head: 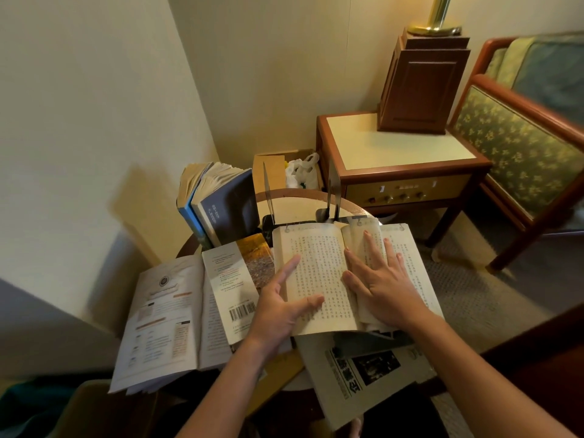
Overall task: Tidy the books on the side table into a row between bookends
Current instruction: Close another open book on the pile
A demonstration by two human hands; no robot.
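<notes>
Armchair (pixel 521 153) in floral green upholstery fills the 3 o'clock side of the frame, with a wooden nightstand (pixel 401 147) at 1 o'clock carrying a dark wooden lamp base (pixel 423 90). Below them a round side table (pixel 297 208) sits at centre, most of its top covered by reading matter. A large open booklet (pixel 164 317) sprawls over the table's 9 o'clock edge, and a black-and-white booklet (pixel 363 377) hangs off at 5 o'clock. An open book (pixel 316 279) of vertical text lies flat at the table's centre, its left edge over a barcoded paperback (pixel 234 289). Two standing books (pixel 218 207) rise at the table's 11 o'clock, pages fanned. A cardboard box (pixel 273 169) holding a white plastic bag (pixel 303 172) sits behind the table at 12 o'clock. A person's right hand (pixel 382 282) presses flat on the open book's right-hand pages, fingers straight and spread. The left hand (pixel 278 311) rests at the book's left edge, index finger and thumb splayed apart on the page; its other fingers cannot be made out. A thin metal left bookend (pixel 268 191) and right bookend (pixel 333 191) stand upright and well apart at the table's 12 o'clock, just beyond the open book's top edge.
</notes>
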